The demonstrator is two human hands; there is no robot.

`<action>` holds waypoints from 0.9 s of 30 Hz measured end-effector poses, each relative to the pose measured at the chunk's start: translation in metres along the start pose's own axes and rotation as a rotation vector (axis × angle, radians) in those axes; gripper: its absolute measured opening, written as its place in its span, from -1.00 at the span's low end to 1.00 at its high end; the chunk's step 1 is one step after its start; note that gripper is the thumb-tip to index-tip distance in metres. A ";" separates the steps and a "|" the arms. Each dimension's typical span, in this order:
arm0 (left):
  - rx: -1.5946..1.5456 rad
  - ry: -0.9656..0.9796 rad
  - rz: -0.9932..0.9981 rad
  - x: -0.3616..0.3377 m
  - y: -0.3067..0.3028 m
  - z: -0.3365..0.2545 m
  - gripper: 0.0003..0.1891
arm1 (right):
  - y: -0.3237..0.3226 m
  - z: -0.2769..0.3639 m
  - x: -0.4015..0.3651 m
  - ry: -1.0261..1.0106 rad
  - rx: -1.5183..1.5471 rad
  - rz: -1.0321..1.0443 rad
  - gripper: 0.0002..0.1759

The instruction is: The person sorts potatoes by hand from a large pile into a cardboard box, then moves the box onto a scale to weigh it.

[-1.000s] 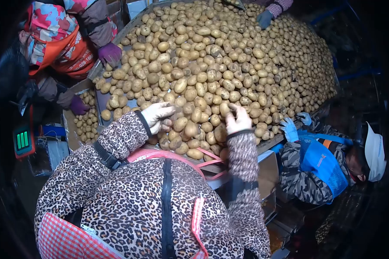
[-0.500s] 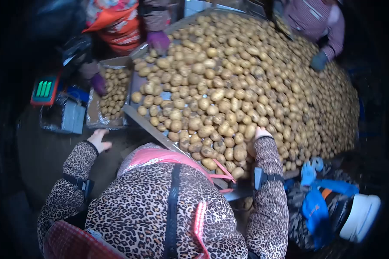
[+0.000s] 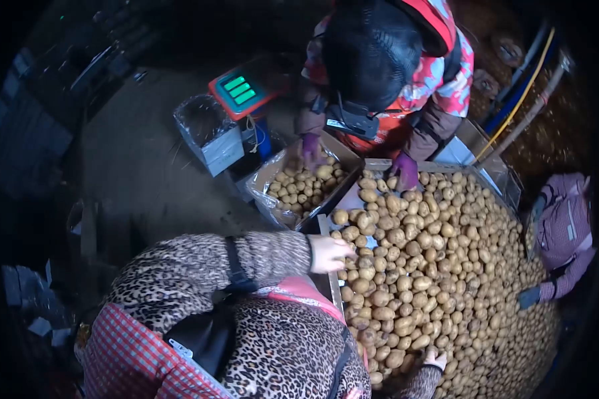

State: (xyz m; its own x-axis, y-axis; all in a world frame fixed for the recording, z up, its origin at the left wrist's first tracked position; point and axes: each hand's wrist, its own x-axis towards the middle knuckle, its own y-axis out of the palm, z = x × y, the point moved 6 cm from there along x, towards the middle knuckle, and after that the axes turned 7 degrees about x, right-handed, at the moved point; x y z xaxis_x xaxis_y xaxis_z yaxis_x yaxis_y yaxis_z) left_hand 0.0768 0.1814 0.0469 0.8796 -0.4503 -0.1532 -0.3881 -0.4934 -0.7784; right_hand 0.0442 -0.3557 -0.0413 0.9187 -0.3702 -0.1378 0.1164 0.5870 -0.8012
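A big heap of potatoes (image 3: 439, 266) covers a sorting table whose metal rim (image 3: 322, 223) runs in front of me. My left hand (image 3: 329, 254), in a pale glove, reaches over the rim, and its fingertips touch the potatoes at the heap's near edge. Low in the view, my right hand (image 3: 435, 360) lies on the potatoes with fingers spread, mostly hidden behind my leopard-print sleeve. I see nothing gripped in either hand.
A person in a floral jacket (image 3: 406, 73) bends over a lined cardboard box of potatoes (image 3: 305, 183), purple gloves on box and heap. A scale with a green display (image 3: 238, 90) and a plastic-lined bin (image 3: 209, 130) stand behind. Another person's sleeve (image 3: 566, 229) is at right.
The view has swung left and around the table. My left hand came back from beside my body to the heap's edge. My right hand stays on the potatoes.
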 end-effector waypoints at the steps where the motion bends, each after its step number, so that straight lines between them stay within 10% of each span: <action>1: -0.036 0.107 -0.042 0.015 0.008 -0.016 -0.58 | -0.004 0.002 -0.009 0.011 0.225 -0.064 -0.45; 9: 0.118 0.503 0.106 0.077 0.056 -0.158 -0.31 | 0.077 0.251 -0.137 0.474 1.543 0.258 -0.32; 13: 0.159 0.583 0.001 0.072 0.059 -0.156 -0.36 | 0.085 0.214 -0.132 0.295 1.456 0.545 -0.22; 18: 0.004 0.524 0.063 0.074 0.047 -0.156 -0.42 | 0.083 0.248 -0.131 0.338 1.620 0.219 -0.14; 20: -0.157 0.537 0.042 0.076 0.040 -0.148 -0.39 | 0.051 0.277 -0.130 -0.736 0.449 0.066 -0.30; 22: -0.328 0.482 0.180 0.076 0.032 -0.152 -0.32 | 0.051 0.267 -0.129 -0.827 0.286 0.049 -0.44; 25: -0.215 0.565 0.103 0.074 0.034 -0.158 -0.36 | 0.079 0.250 -0.140 0.337 1.569 0.128 -0.13; 27: -0.137 0.585 0.112 0.069 0.025 -0.167 -0.38 | 0.073 0.237 -0.146 0.238 1.450 0.132 -0.17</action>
State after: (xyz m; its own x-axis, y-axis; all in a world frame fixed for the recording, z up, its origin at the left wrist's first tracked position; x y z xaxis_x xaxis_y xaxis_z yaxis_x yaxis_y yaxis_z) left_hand 0.0821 0.0135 0.1190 0.5494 -0.8201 0.1601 -0.5357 -0.4928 -0.6857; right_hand 0.0077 -0.0880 0.0588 0.8867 -0.2810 -0.3672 0.4384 0.7631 0.4748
